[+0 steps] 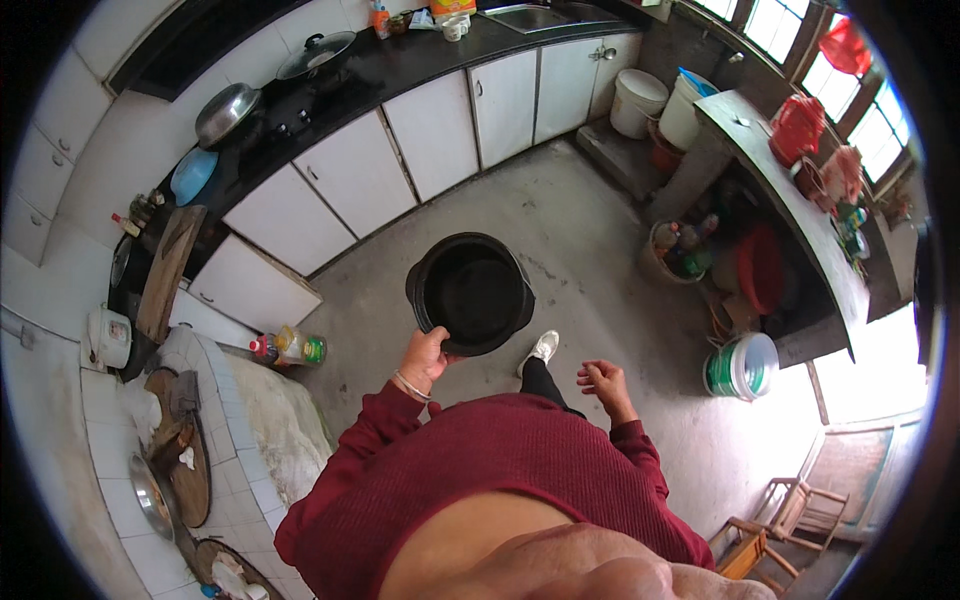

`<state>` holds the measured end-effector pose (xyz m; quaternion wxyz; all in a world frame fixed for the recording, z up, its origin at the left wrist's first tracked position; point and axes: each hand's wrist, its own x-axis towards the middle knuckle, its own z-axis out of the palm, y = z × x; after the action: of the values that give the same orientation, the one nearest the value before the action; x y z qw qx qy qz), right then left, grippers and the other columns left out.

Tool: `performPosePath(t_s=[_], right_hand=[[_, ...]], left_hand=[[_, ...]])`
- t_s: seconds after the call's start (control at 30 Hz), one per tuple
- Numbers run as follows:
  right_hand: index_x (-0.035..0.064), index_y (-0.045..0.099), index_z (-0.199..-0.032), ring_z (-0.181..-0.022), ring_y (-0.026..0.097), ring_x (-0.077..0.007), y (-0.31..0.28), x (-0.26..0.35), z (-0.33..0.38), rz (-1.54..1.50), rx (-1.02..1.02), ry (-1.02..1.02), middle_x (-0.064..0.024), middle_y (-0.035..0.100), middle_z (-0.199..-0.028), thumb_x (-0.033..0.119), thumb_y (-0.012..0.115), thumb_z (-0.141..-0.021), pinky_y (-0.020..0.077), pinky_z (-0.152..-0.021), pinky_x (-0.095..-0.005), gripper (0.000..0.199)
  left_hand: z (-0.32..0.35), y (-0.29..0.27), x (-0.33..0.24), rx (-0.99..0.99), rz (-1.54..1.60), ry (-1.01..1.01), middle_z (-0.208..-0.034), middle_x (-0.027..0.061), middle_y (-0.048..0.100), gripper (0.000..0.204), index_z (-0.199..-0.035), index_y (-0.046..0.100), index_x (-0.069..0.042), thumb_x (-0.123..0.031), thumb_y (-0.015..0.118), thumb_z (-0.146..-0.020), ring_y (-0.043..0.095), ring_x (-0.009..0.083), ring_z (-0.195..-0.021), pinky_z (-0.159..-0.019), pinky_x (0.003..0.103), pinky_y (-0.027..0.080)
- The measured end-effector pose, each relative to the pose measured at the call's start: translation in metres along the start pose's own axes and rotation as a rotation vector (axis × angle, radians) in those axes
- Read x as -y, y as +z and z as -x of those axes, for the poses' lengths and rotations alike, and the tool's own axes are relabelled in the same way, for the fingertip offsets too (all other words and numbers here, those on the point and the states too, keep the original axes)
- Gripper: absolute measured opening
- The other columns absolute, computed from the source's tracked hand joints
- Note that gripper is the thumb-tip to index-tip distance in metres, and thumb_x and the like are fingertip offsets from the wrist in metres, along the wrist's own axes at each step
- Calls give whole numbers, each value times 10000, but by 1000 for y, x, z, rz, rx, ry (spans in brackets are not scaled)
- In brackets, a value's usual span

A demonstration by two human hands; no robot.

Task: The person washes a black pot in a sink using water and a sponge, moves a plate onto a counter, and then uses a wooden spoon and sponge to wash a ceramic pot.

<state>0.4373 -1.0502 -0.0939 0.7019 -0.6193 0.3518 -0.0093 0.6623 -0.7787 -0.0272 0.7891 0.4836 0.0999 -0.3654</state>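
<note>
My left hand [425,360] grips the near rim of a round black bucket [473,345]. The bucket hangs in front of me above the floor, its mouth facing up, and its dark inside shows nothing I can make out. A bracelet circles my left wrist. My right hand [602,385] is held out at my right side with nothing in it, its fingers loosely bent and a little apart. One white shoe [543,347] shows on the floor between the bucket and my right hand.
Ahead runs a black counter [420,75] over white cabinets [425,130]. Bottles [295,347] stand on the floor at the left by a tiled stove [215,400]. To the right are a white tub [740,365], a bin of bottles [668,255], lidded buckets [637,105] and wooden chairs [805,510].
</note>
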Motion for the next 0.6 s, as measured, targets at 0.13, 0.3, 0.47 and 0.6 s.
performPosePath(t_s=[0.13, 0.3, 0.47, 0.6], right_hand=[[-24, 569, -1040, -733, 614, -156, -29, 70, -107, 0, 31, -91, -106, 631, -875, 180, 498, -880, 506, -599, -273, 268], [-8, 520, -1123, -849, 598, -173, -44, 190, -221, 18, 149, -244, -108, 611, -972, 209, 498, -892, 508, -674, -299, 318], [14, 371, -1290, -1022, 542, -207, -37, 295, -317, 14, 377, -403, -135, 488, -1234, 226, 506, -890, 501, -754, -320, 472], [28, 263, -1361, -1012, 527, -190, -23, 358, -402, 3, 494, -436, -122, 403, -1320, 272, 517, -885, 470, -806, -337, 592]], left_hand=[[-79, 47, -26, -67, -9, -24, -1027, 219, 549, 353, -1073, 471, 75, -11, 456, -731, 586, 369, -895, -691, 526, 528], [-162, 121, -75, -110, -12, 65, -973, 203, 573, 317, -1030, 499, 61, -29, 459, -729, 615, 360, -786, -638, 501, 546], [-257, 166, -101, -128, -53, 78, -924, 166, 595, 300, -1015, 521, 34, -36, 465, -729, 625, 313, -751, -601, 455, 553], [-342, 204, -132, -114, -38, 148, -893, 132, 600, 281, -994, 539, 20, -14, 460, -726, 622, 270, -728, -573, 434, 554]])
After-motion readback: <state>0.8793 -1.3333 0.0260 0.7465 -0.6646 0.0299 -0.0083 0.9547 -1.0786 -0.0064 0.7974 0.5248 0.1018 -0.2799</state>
